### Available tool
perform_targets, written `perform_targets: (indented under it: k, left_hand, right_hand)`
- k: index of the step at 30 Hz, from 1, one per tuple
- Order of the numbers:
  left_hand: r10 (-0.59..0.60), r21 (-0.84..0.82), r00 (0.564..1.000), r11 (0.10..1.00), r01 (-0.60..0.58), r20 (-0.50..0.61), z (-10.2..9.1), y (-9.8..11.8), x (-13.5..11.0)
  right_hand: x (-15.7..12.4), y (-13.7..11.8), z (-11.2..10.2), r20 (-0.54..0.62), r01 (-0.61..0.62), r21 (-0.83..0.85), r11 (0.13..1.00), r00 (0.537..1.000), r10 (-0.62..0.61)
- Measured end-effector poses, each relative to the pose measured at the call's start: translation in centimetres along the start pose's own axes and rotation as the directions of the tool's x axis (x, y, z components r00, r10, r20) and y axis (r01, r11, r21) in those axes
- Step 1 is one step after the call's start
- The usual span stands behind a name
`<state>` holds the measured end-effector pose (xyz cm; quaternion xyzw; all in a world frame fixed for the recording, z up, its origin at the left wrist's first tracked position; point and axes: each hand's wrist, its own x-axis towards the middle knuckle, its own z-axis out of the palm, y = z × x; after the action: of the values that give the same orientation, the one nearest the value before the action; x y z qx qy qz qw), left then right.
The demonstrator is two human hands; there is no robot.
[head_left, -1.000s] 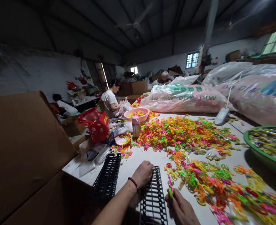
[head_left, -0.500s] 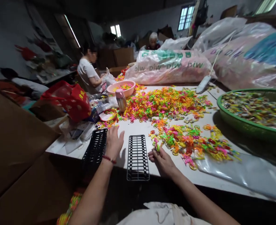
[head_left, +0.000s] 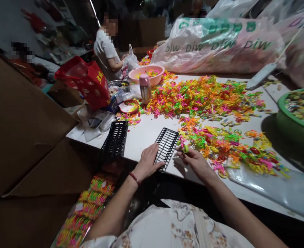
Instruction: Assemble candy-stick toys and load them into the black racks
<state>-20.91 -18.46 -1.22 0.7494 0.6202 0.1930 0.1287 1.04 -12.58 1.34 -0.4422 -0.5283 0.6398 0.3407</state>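
My left hand rests on the near end of a black plastic grid tray at the white table's front edge, fingers curled over its rim. My right hand is just right of the tray, fingers pinched on a small green and pink plastic ring piece. A pile of neon plastic ring pieces lies right beside it. A second black grid tray sits to the left.
A bigger heap of neon pieces covers the table's middle, with a pink bowl, a bottle, a red bag and a green basin. Cardboard box stands left. A person sits beyond. Filled plastic sacks lie behind.
The view dropped lower toward my lap. My left hand moved from the table between the trays onto the right tray, which now lies slanted. My right hand kept its pinch.
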Motion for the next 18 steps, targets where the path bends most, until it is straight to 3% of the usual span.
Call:
perform_targets:
  k: [3, 5, 6, 9, 11, 14, 18]
  left_hand:
    - [0.076, -0.062, 0.996, 0.995, -0.078, -0.045, -0.6, -1.9, 0.9]
    - [0.000, -0.033, 0.983, 0.999, -0.006, -0.181, -0.6, -2.0, 0.3]
    - [-0.076, -0.019, 0.959, 0.997, 0.073, -0.273, -0.4, -1.7, -0.3]
    - [-0.317, -0.068, 0.817, 0.943, 0.326, -0.481, 0.6, -0.3, -2.6]
    - [-0.392, -0.125, 0.771, 0.915, 0.384, -0.502, 1.5, 0.5, -3.8]
    - [-0.411, -0.185, 0.762, 0.911, 0.370, -0.500, 2.7, 1.2, -4.4]
    - [-0.450, -0.251, 0.716, 0.893, 0.373, -0.534, 3.6, 1.2, -3.7]
  right_hand:
    - [0.3, 0.0, 1.0, 0.024, 0.043, -0.094, 0.995, 0.999, -0.041]
    - [0.6, 0.2, 1.9, 0.052, 0.073, -0.127, 0.989, 0.996, -0.067]
    - [0.8, 0.3, 2.4, 0.067, 0.086, -0.144, 0.986, 0.995, -0.077]
    - [1.8, 0.6, 4.2, 0.116, 0.124, -0.191, 0.974, 0.988, -0.103]
    - [2.6, 0.7, 5.6, 0.158, 0.162, -0.211, 0.964, 0.979, -0.130]
    - [3.9, 1.1, 7.7, 0.228, 0.249, -0.256, 0.934, 0.955, -0.192]
    - [5.4, 1.6, 9.8, 0.307, 0.366, -0.342, 0.865, 0.914, -0.265]
